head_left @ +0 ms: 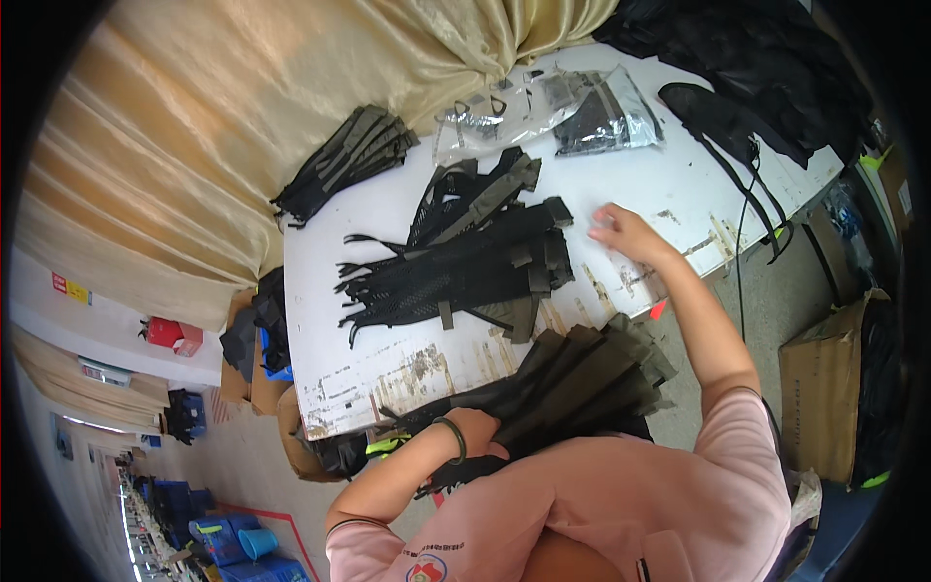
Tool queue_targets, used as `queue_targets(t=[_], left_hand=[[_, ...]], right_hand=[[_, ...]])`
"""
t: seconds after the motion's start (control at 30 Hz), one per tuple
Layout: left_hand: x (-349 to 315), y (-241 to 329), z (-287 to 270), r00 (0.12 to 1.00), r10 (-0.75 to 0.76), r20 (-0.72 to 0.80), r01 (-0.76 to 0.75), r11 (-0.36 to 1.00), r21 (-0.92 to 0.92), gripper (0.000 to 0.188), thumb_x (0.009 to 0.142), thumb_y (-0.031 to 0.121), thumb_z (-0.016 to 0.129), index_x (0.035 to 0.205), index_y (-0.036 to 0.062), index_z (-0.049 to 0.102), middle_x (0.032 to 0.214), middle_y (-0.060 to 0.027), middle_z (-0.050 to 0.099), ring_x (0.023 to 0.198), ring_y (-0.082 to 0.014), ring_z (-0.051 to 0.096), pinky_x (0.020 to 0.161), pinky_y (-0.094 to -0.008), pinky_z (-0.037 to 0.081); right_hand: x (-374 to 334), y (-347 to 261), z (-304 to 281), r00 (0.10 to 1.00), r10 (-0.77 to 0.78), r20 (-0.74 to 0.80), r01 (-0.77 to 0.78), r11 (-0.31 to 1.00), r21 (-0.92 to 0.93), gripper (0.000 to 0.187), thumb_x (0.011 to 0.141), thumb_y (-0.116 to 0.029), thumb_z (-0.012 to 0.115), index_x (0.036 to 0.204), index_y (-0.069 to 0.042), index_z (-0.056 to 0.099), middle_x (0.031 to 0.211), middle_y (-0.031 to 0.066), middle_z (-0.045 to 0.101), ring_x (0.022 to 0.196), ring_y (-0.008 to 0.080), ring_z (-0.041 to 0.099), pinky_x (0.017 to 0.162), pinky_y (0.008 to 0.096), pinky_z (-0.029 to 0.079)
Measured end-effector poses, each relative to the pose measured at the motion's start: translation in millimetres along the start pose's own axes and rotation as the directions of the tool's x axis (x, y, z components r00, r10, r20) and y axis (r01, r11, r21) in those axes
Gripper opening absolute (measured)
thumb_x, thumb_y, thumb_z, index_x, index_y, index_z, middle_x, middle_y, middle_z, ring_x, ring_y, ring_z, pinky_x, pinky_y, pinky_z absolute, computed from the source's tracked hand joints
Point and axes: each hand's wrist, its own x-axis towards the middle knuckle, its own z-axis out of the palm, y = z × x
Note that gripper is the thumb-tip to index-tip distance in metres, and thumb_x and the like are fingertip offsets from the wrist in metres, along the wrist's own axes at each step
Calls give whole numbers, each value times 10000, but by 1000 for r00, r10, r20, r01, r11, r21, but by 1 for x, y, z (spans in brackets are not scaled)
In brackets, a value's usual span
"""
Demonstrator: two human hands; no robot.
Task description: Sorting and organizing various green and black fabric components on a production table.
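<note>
My left hand [477, 430] grips a fanned bundle of olive and black fabric pieces [582, 378] at the near edge of the white table [669, 184]. A dark band circles that wrist. My right hand [621, 231] rests on the bare tabletop with fingers spread, holding nothing, just right of a heap of black mesh pieces with olive straps [465, 262] in the table's middle.
Another stack of olive and black pieces [344, 160] lies at the far left corner by a beige curtain [223, 126]. Clear plastic bags [553, 107] lie at the back. Black fabric [766, 68] piles at the right end. A cardboard box [824, 388] stands on the floor at right.
</note>
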Motion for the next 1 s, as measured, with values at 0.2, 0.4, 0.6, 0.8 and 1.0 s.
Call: queue_targets(t=[0.2,0.4,0.6,0.8,1.0], left_hand=[[10,5,-51,870,-8,-493,-120,966,-228,398,754,384,714,906,41,583,798,-126,595,734,-293,599,651,-356,481],[31,-14,-82,185,-134,-974,-120,980,-157,462,757,155,676,1169,25,512,1155,-176,554,1100,-352,510,957,-402,389],[55,-7,-83,279,-203,-938,-375,877,-301,311,779,77,585,1084,26,547,979,-169,606,941,-274,600,842,-337,450],[56,-7,-88,378,-260,-888,-581,680,-446,171,911,186,535,963,24,529,750,-100,595,662,-150,546,637,-282,444],[48,-19,-73,466,-381,-798,-474,654,-589,168,876,133,609,868,32,475,691,-23,560,631,-79,493,578,-237,398]], right_hand=[[86,12,51,966,202,-159,-172,967,187,392,785,-219,701,1059,-34,490,725,113,591,559,165,574,509,309,465],[-11,-85,93,982,-175,67,84,729,680,250,778,-102,655,983,-35,527,717,58,580,547,122,558,491,248,456],[-98,-135,73,861,-508,-35,480,787,388,371,739,-178,728,1044,-67,547,883,59,572,809,196,573,724,301,443],[-92,-112,90,580,-812,-60,742,557,-373,319,761,-94,604,1075,-89,550,1089,113,528,1000,287,523,862,391,399],[-82,-108,97,622,-783,-14,727,584,-361,320,776,-54,547,1094,-69,527,985,122,547,895,298,555,775,373,452]])
